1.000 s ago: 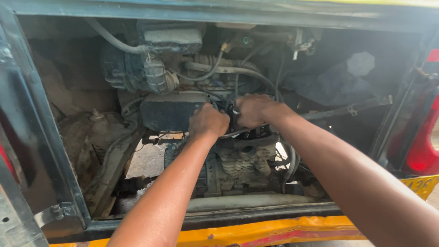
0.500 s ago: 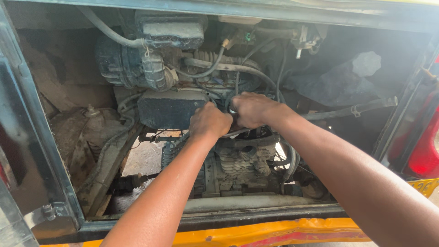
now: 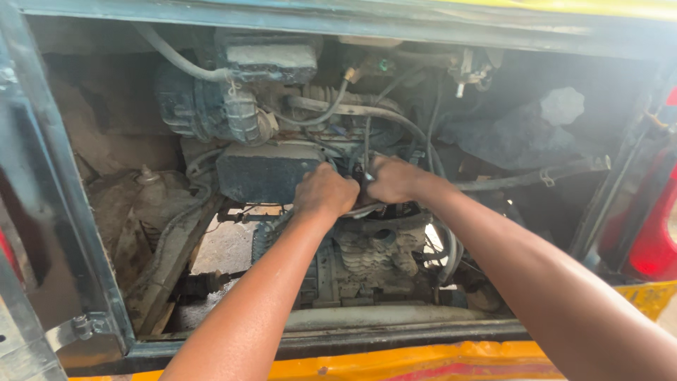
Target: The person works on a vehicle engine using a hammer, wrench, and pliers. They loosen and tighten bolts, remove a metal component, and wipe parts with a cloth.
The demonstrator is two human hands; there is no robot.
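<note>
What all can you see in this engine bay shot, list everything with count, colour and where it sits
dark box cover: one, dusty black, centre left, beside the left hand
ribbed housing: one, grey-black, upper left
grey hose: one, pale grey, top left, curving to the housing
finned engine block: one, grimy grey, low centre, below both hands
cables: several, black, upper centre
body edge: one, yellow-orange, bottom
tail lamp: one, red, far right
left hand: closed, centre
right hand: closed, centre, gripping something hidden
</note>
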